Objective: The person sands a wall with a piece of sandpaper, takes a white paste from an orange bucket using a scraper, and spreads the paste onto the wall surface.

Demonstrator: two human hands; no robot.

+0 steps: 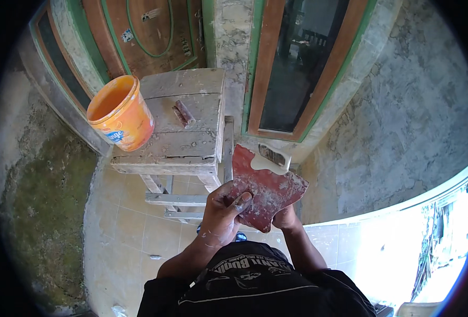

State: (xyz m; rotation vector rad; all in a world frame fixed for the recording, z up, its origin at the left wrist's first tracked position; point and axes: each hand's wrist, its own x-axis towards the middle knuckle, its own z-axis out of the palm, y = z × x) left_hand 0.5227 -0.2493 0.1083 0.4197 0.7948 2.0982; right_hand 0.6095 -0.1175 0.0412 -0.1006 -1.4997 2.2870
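In front of my body I hold a dark red sheet that looks like worn sandpaper (263,193), smeared with white dust and uneven at its edges. My left hand (224,207) grips its left side, thumb on top and fingers underneath. At the lower right edge, my right hand (285,216) supports it from below, its fingers mostly hidden behind the sheet. Against the sheet's far edge lies a pale flat piece (274,159) with rounded corners and a dark oblong middle; I cannot make out its kind. White smears mark my left wrist.
A worn wooden stool (192,140) stands ahead to the left. On it are an orange bucket (131,124) and a small rolled reddish piece (184,113). Behind rise a wooden door (155,37) and a framed window (302,68). A rough grey wall (382,121) runs along the right.
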